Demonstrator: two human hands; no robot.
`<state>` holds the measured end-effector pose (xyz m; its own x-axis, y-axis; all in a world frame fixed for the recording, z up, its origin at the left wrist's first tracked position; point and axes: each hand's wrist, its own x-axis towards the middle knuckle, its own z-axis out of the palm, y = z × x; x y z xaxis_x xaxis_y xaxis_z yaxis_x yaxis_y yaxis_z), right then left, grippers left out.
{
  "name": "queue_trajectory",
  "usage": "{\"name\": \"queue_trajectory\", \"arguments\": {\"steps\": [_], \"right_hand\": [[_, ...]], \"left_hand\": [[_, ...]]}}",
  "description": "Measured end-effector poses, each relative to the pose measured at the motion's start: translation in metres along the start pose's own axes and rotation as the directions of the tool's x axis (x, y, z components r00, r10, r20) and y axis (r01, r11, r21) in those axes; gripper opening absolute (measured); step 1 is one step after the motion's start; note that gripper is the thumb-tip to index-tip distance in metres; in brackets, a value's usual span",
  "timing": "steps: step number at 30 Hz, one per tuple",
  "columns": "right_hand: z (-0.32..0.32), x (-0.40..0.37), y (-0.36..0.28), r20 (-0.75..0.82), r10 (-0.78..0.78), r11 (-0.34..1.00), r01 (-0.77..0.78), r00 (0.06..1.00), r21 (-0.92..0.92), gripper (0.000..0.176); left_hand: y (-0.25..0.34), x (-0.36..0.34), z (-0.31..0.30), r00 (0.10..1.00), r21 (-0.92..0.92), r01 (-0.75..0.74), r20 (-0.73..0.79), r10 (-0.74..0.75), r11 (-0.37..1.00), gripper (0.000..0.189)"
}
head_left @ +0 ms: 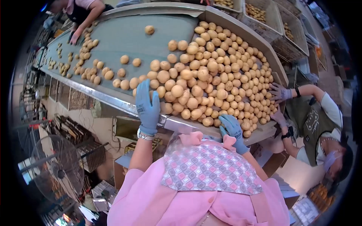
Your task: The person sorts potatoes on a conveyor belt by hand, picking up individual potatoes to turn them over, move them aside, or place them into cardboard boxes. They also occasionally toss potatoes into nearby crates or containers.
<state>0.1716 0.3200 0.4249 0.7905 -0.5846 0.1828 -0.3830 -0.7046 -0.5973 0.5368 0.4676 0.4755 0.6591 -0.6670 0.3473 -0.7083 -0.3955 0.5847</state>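
Observation:
My left hand [148, 107], in a blue glove with a watch at the wrist, is at the near edge of the sorting table. Its fingers stretch out beside the potatoes [200, 81], the thumb apart, with nothing held. Close to my body, my right hand [232, 129], also blue-gloved, lies against the near edge of the potato heap. Its fingers are extended over the rim beside a few potatoes and do not wrap round any. The potatoes are round and pale brown, heaped thickly on the right part of the table.
A green conveyor belt [113, 37] with scattered potatoes runs to the far left, where a person's hand [75, 35] reaches in. At right, a co-worker's gloved hands [279, 92] touch the heap's edge. Crates [264, 20] stand behind; a fan [58, 167] is at lower left.

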Motion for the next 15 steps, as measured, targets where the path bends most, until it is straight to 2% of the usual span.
{"name": "queue_trajectory", "arguments": {"steps": [2, 4, 8, 9, 10, 11, 12, 13, 14, 15], "right_hand": [[-0.004, 0.046, -0.017, 0.061, -0.178, 0.984, 0.178, 0.982, 0.0, 0.057], [0.007, 0.087, -0.028, 0.169, -0.351, 0.93, 0.364, 0.921, -0.047, 0.063], [0.061, 0.146, -0.033, 0.259, -0.535, 0.837, 0.547, 0.804, 0.031, 0.062], [0.063, 0.163, -0.041, 0.228, -0.603, 0.788, 0.615, 0.765, 0.022, 0.058], [0.069, 0.184, -0.042, 0.209, -0.699, 0.699, 0.715, 0.684, -0.004, 0.056], [0.077, 0.201, -0.05, 0.188, -0.762, 0.63, 0.777, 0.62, -0.009, 0.054], [0.084, 0.219, -0.056, 0.165, -0.819, 0.555, 0.831, 0.55, -0.017, 0.052], [0.091, 0.237, -0.07, 0.176, -0.811, 0.569, 0.823, 0.559, 0.008, 0.055], [0.104, 0.263, -0.077, 0.252, -0.803, 0.549, 0.835, 0.54, -0.039, 0.059], [0.119, 0.291, -0.083, 0.245, -0.841, 0.496, 0.868, 0.483, -0.01, 0.06]], "left_hand": [[0.004, 0.002, 0.0, 0.996, 0.042, 0.02, -0.086, -0.016, 0.999, 0.056], [0.001, -0.001, 0.001, 0.984, -0.067, 0.044, -0.17, -0.055, 0.997, 0.057], [0.002, -0.007, 0.005, 0.944, -0.191, 0.104, -0.29, -0.157, 0.976, 0.052], [0.0, -0.012, 0.005, 0.96, -0.05, 0.094, -0.259, -0.104, 0.994, 0.052], [-0.01, -0.016, 0.016, 0.957, -0.115, 0.066, -0.275, -0.096, 0.991, 0.051], [-0.025, -0.021, 0.034, 0.949, 0.015, 0.058, -0.312, -0.05, 0.998, 0.053], [-0.017, -0.019, 0.029, 0.934, -0.218, 0.053, -0.334, -0.126, 0.975, 0.054], [-0.017, -0.021, 0.039, 0.904, -0.066, 0.068, -0.418, -0.089, 0.996, 0.054], [-0.021, -0.019, 0.047, 0.89, -0.236, 0.068, -0.425, -0.166, 0.969, 0.055], [-0.006, -0.013, 0.028, 0.874, -0.123, 0.031, -0.478, -0.086, 0.992, 0.049]]}}
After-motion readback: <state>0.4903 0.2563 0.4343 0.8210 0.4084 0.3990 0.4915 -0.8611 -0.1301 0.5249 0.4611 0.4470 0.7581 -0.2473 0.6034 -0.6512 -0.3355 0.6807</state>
